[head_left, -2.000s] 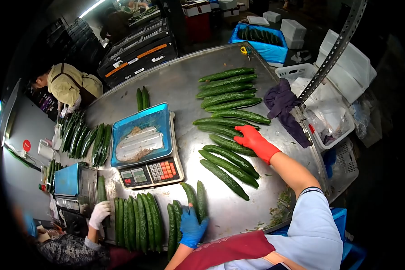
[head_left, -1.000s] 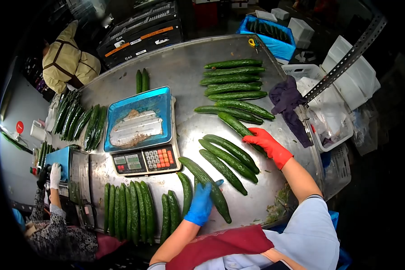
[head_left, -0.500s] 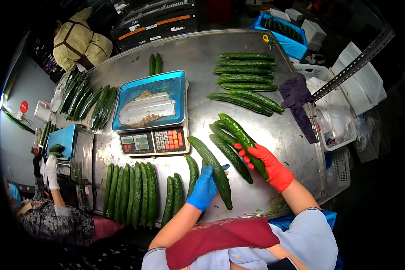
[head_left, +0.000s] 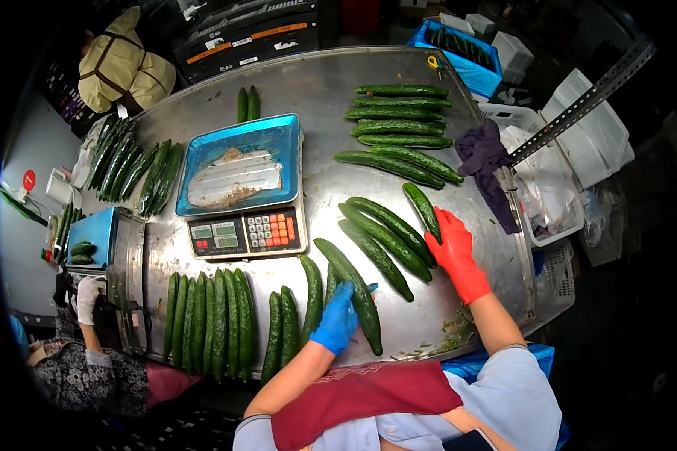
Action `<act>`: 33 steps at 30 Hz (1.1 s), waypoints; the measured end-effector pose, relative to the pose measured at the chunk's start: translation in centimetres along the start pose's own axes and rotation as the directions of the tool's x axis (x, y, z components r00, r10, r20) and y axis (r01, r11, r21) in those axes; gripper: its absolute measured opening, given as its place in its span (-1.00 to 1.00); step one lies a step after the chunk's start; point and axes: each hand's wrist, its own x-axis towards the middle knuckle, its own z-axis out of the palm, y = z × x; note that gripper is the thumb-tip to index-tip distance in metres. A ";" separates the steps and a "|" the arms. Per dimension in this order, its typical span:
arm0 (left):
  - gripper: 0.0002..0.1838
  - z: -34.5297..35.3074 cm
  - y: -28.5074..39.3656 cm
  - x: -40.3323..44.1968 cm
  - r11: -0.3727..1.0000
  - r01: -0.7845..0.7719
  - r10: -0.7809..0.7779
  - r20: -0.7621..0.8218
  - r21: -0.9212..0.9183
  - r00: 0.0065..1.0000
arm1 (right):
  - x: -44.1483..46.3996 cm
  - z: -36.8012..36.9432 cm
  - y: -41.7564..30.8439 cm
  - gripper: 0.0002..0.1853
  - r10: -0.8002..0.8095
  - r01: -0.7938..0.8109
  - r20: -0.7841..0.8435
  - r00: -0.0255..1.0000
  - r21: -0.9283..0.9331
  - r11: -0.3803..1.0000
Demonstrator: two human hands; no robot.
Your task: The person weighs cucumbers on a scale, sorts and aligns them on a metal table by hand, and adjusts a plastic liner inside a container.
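My left hand [head_left: 337, 319], in a blue glove, is closed around a long dark green cucumber [head_left: 351, 289], thumb and fingers on either side of it. My right hand [head_left: 454, 254], in a red glove, grips the near end of another cucumber [head_left: 422, 207], whose far end points away; the hand covers its lower part. Between my hands, several cucumbers lie slanted on the metal table, the closest to the right hand being this one [head_left: 393, 225]. Left of my blue glove a curved cucumber [head_left: 312, 293] lies beside a pair [head_left: 289, 323].
A scale [head_left: 241, 233] with a blue tray stands beyond my left hand. Rows of cucumbers lie at front left [head_left: 209, 323] and back right [head_left: 399, 115]. A purple cloth [head_left: 485, 161] hangs at the right edge, near a metal post [head_left: 587, 98]. Co-workers stand at the left.
My right hand has moved up and to the right with its cucumber, now turned more toward me. The cucumbers between the hands lie more uncovered. My left hand keeps its hold.
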 end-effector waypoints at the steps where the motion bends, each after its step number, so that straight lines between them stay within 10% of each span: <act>1: -0.62 0.2 0.1 0.1 1.000 -0.006 0.006 0.001 -0.013 1.000 | 0.0 -0.4 -1.5 -0.51 -0.022 0.016 0.060 0.998 0.109 0.994; 4: -0.66 0.3 -0.2 0.1 0.998 -0.042 0.040 -0.034 -0.054 0.999 | -1.6 0.2 -6.5 -0.40 -0.175 0.066 0.450 0.876 0.247 0.967; 7: -0.69 0.8 -0.6 0.6 0.991 -0.107 0.101 -0.076 -0.083 0.992 | -3.6 2.4 -10.0 -0.23 -0.082 0.140 0.472 0.878 -0.090 0.986; 10: -0.67 -1.1 -1.9 1.6 0.991 -0.131 0.132 -0.032 0.009 0.991 | -4.0 3.3 -9.3 -0.23 -0.081 0.027 0.454 0.887 0.123 0.992; 12: -0.64 -1.3 -2.1 1.8 0.989 -0.149 0.149 -0.025 0.003 0.988 | -4.4 2.5 -9.2 -0.30 -0.005 -0.562 0.672 0.740 0.623 0.544; 14: -0.63 0.2 -1.0 0.9 0.992 -0.113 0.111 -0.048 -0.056 0.993 | -4.4 0.4 -10.3 -0.27 0.032 -0.612 0.704 0.710 0.594 0.523; 17: -0.57 1.0 0.6 0.1 0.989 -0.149 0.149 0.014 -0.014 0.989 | -4.2 -0.8 -11.3 -0.29 0.037 -0.463 0.595 0.803 0.582 0.668; 21: -0.54 5.2 7.3 -2.1 0.937 -0.328 0.307 0.167 0.122 0.937 | -0.3 -1.5 -15.6 -0.37 -0.031 -0.423 0.480 0.877 0.800 0.426; 24: -0.55 4.4 13.3 -0.6 0.856 -0.470 0.435 0.191 0.214 0.880 | 4.5 1.3 -19.3 -0.39 -0.092 -0.155 0.280 0.955 0.743 0.651; 26: -0.55 5.2 18.0 0.0 0.717 -0.593 0.606 0.093 0.365 0.790 | 8.5 6.1 -21.5 -0.40 -0.161 0.009 0.088 0.983 0.854 0.521; 30: -0.50 1.2 27.2 4.2 0.565 -0.474 0.665 -0.032 0.676 0.746 | 13.7 7.8 -27.4 -0.31 -0.101 0.000 0.084 0.991 0.770 0.637; 31: -0.50 -0.5 29.0 5.8 0.527 -0.450 0.673 -0.031 0.721 0.739 | 15.1 12.2 -27.5 -0.36 -0.163 0.300 -0.262 0.951 0.657 0.692; 33: -0.59 -3.0 31.2 8.9 0.452 -0.462 0.750 -0.045 0.763 0.659 | 16.4 13.6 -28.7 -0.37 -0.155 0.220 -0.158 0.975 0.600 0.769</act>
